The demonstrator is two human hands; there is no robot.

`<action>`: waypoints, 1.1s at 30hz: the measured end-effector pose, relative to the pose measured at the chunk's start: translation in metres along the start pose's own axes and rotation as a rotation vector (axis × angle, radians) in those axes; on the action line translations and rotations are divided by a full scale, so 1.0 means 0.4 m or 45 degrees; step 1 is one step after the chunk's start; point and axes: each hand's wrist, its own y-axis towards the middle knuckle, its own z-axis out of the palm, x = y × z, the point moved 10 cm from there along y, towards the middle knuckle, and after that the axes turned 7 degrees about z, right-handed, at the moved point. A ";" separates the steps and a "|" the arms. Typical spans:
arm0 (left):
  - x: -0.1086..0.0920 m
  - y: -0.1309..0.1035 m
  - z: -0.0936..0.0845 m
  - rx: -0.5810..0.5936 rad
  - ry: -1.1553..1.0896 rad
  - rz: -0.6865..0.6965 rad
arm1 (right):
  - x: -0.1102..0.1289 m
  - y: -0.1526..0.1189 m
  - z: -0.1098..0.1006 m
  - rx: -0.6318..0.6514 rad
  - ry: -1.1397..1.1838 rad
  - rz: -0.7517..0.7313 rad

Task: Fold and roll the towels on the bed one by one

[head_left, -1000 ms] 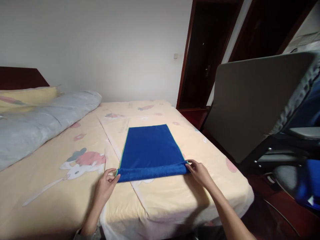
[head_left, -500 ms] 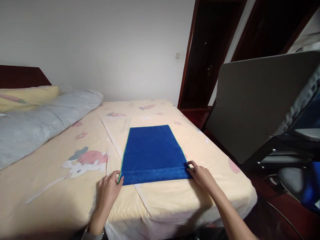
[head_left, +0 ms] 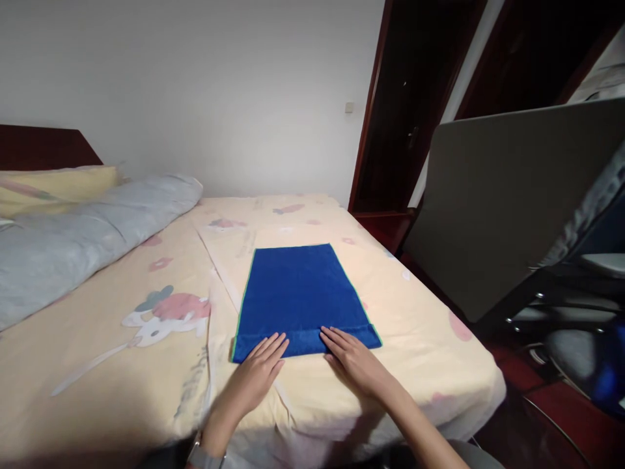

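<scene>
A blue cloth (head_left: 297,286) with thin green edging lies flat on the patterned bed sheet (head_left: 420,365), its near edge folded over into a narrow strip. My left hand (head_left: 258,371) rests with fingers stretched out on the left part of that strip. On the strip's right half lie the extended fingertips of my right hand (head_left: 354,358), palm down. Neither hand grips the cloth.
A grey rolled quilt (head_left: 97,228) and a yellow pillow (head_left: 58,185) are at the bed's left, by a dark headboard (head_left: 43,146). Beyond the right edge stands a large grey panel (head_left: 502,202), with a dark door (head_left: 415,104) behind.
Both hands have let go of the cloth's near corners and moved inward onto the folded strip, their fingers now spread flat. The cloth has stayed almost in place.
</scene>
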 end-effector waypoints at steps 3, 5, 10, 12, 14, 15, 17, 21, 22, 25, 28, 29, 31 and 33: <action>0.037 -0.027 0.014 0.063 -0.074 -0.032 | -0.040 -0.020 0.029 0.086 0.038 0.031; 0.064 -0.047 0.009 0.072 -0.104 -0.067 | -0.086 -0.037 0.027 0.127 0.051 0.087; 0.109 -0.082 -0.010 0.064 -0.122 -0.157 | -0.154 -0.063 -0.011 0.151 0.103 0.145; 0.120 -0.090 -0.021 0.037 -0.104 -0.173 | -0.158 -0.063 -0.037 0.072 0.106 0.134; 0.130 -0.096 -0.032 0.007 -0.063 -0.180 | -0.167 -0.062 -0.058 -0.009 0.078 0.152; 0.135 -0.100 -0.037 -0.007 -0.036 -0.189 | -0.174 -0.061 -0.063 -0.027 0.065 0.174; 0.148 -0.107 -0.045 -0.027 0.010 -0.214 | -0.190 -0.062 -0.065 -0.013 0.064 0.226; 0.173 -0.118 -0.062 -0.072 0.001 -0.268 | -0.225 -0.066 -0.069 0.053 0.147 0.320; 0.181 -0.119 -0.068 -0.092 -0.028 -0.283 | -0.235 -0.065 -0.073 0.058 0.179 0.344; 0.215 -0.113 -0.083 -0.147 -0.157 -0.344 | -0.271 -0.051 -0.085 0.064 0.320 0.431; 0.274 -0.099 -0.089 -0.208 -0.299 -0.490 | -0.318 -0.019 -0.094 -0.019 0.531 0.544; 0.299 -0.097 -0.090 -0.241 -0.341 -0.572 | -0.337 -0.008 -0.097 -0.077 0.610 0.592; 0.347 -0.100 -0.088 -0.324 -0.405 -0.758 | -0.382 0.004 -0.094 -0.196 0.745 0.727; 0.378 -0.104 -0.081 -0.386 -0.458 -0.898 | -0.425 0.002 -0.079 -0.261 0.823 0.877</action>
